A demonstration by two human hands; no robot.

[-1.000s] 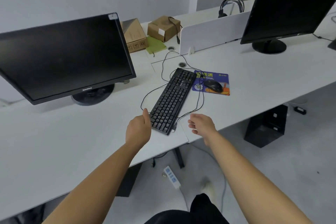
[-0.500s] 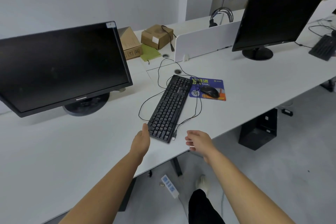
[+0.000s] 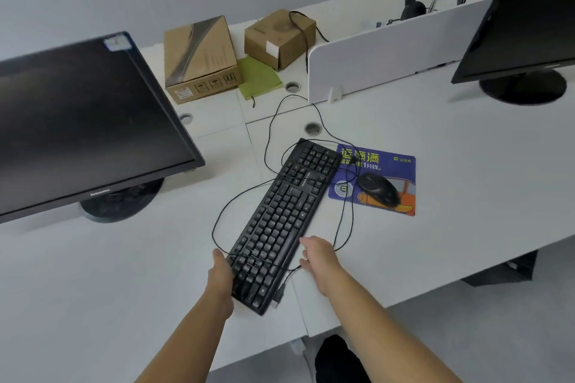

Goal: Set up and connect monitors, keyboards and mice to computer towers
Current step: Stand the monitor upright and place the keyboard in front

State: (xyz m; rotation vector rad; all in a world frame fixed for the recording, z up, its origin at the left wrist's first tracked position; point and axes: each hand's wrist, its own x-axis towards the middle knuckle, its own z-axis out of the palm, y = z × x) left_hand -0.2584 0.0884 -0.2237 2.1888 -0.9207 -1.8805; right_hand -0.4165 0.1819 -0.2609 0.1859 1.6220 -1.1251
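Observation:
A black keyboard (image 3: 280,221) lies at a slant on the white desk (image 3: 93,274), its thin black cable (image 3: 270,130) looped around it and a USB plug (image 3: 279,295) lying by its near corner. My left hand (image 3: 222,277) presses against the keyboard's near left edge. My right hand (image 3: 317,258) has its fingers on the near right edge, so the keyboard is held between both hands. A black mouse (image 3: 378,188) rests on a blue mouse pad (image 3: 395,165) right of the keyboard. A dark monitor (image 3: 77,121) stands at left, another monitor (image 3: 529,9) at far right.
Two cardboard boxes (image 3: 199,56) (image 3: 277,37) and a green notebook (image 3: 258,78) sit behind the keyboard. A white divider panel (image 3: 389,56) stands at the back, with a headset (image 3: 413,6) beyond it. A dark computer tower (image 3: 510,267) shows under the desk's right edge.
Both hands have moved forward from the desk's front edge and closed in on the keyboard's near end. The view has come nearer to the desk.

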